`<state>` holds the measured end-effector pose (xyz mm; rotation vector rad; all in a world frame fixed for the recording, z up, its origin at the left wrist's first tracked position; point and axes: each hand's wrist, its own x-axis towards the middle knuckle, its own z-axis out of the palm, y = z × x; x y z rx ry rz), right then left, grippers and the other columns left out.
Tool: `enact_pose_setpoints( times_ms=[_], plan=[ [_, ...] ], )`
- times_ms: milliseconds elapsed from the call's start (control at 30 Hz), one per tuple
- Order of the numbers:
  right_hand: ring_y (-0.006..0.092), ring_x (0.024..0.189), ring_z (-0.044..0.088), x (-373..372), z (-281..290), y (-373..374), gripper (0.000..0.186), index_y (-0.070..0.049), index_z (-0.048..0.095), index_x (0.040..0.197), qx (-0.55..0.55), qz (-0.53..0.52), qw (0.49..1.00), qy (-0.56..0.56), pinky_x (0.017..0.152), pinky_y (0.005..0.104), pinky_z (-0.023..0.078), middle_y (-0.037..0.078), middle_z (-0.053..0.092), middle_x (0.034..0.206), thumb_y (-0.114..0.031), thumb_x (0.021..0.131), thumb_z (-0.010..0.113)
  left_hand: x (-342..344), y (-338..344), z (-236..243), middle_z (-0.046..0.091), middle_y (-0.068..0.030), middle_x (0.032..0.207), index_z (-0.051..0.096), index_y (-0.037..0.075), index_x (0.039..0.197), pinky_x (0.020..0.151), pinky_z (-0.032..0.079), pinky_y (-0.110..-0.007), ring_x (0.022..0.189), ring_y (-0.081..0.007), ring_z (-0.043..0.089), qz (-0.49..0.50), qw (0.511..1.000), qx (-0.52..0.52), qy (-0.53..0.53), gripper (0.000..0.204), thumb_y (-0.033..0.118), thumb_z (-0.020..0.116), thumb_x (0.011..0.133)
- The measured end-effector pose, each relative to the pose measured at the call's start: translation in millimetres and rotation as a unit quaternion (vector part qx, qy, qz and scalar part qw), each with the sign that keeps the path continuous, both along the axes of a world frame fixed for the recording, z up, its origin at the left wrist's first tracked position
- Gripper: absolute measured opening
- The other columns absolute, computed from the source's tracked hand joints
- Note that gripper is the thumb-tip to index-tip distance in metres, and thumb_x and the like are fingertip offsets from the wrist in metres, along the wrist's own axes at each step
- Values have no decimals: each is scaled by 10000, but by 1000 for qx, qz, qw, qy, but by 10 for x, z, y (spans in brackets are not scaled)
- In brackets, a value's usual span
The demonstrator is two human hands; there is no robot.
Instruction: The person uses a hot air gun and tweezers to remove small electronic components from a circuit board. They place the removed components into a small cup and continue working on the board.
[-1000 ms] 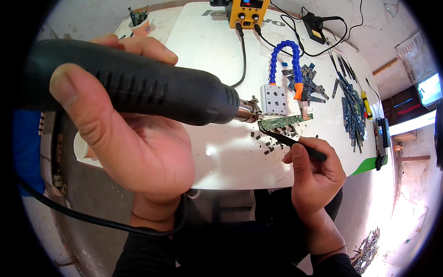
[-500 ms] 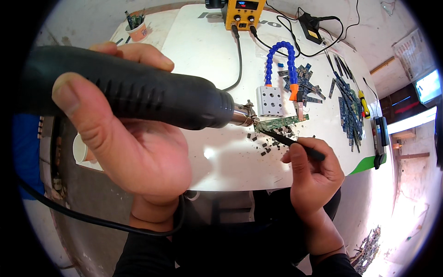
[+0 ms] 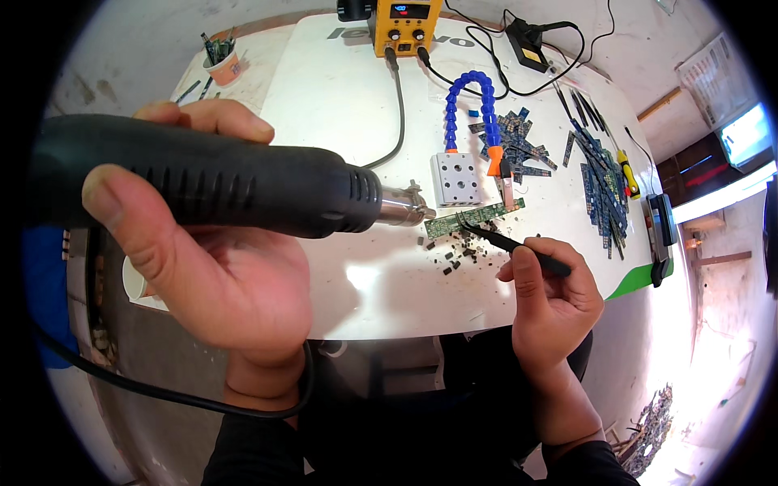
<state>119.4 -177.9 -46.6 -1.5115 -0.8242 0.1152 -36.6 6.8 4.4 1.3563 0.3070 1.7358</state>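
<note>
at centre left of the frame, your left grip (image 3: 243,283) is wrapped around a thick black ribbed hot-air gun (image 3: 211,182), its silver metal nozzle (image 3: 399,208) near a narrow green circuit board (image 3: 490,213) right of centre. slender black curved-tipped tweezers (image 3: 506,243) reach over it, contact unclear, pinched in your right grip (image 3: 559,308), lower right.

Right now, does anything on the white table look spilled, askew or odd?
Yes: small black rectangular pieces lie strewn loosely in front of the narrow green circuit board, in no container. Narrow dark-blue board strips, heaped near the blue segmented hose, also look askew, crossing at uneven angles.
</note>
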Motion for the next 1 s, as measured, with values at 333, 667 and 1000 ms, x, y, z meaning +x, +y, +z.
enact_pose_setpoints(
  times_ms=[333, 667, 1000],
  plan=[
    [131, 827, 691, 57, 13, -67, 160, 93, 664, 1069, -3, 17, 1000, -4, 759, 243, 558, 100, 695, 936, 57, 926, 727, 12, 17, -16, 618, -177, 966, 476, -7, 1241, 758, 516, -249, 844, -182, 605, 11, 1000, -2, 7, 538, 500, 364, 1101],
    [128, 833, 684, 67, 3, -75, 142, 99, 674, 1042, -9, 19, 1000, -22, 767, 237, 553, 102, 698, 947, 49, 923, 734, -21, 41, -34, 610, -174, 969, 452, -6, 1246, 756, 522, -247, 865, -182, 609, -11, 1000, 7, 14, 543, 509, 370, 1098],
    [131, 752, 678, 265, 28, -134, 142, 79, 644, 1076, 56, -13, 998, 40, 697, 254, 561, 99, 690, 862, 34, 952, 699, -17, 40, -31, 624, -176, 992, 450, -5, 1246, 777, 536, -270, 874, -187, 621, 6, 1000, 1, 5, 544, 514, 391, 1094]
  ],
)
